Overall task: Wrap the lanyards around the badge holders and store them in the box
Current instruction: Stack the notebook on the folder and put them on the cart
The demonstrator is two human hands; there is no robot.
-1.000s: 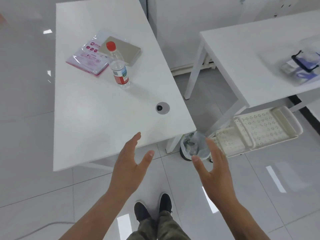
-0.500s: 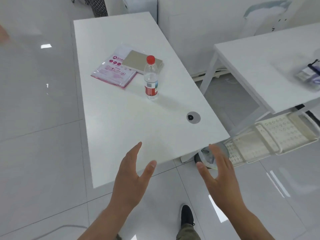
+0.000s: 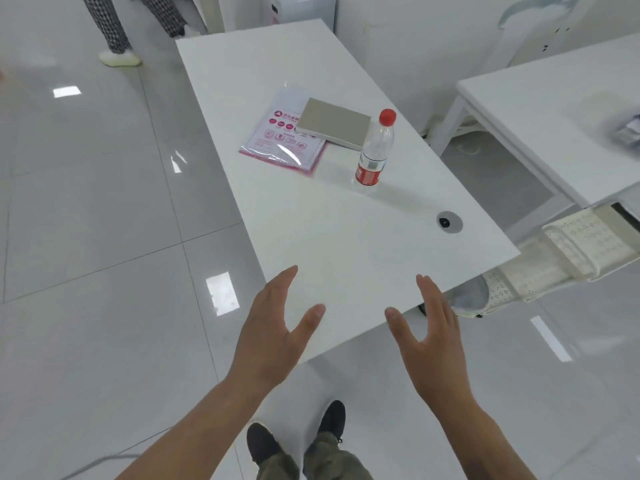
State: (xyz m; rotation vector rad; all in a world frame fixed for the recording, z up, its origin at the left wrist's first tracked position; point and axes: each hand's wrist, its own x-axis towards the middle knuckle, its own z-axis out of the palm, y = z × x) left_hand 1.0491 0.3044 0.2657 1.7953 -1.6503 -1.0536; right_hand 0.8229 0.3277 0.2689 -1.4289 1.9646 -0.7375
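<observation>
Badge holders (image 3: 628,131) blurred on far right table, well apart from fingers (image 3: 427,289).

A white table (image 3: 332,216) stood on a glossy grey tiled floor (image 3: 104,271) that mirrored bright ceiling lights, and a round grey cable port (image 3: 449,222) was set near its right edge. A second white table (image 3: 540,109) stood to the right, apart from the first, with a perforated cream rack (image 3: 581,244) low beside it. White walls (image 3: 415,36) closed the far side of the room.
</observation>
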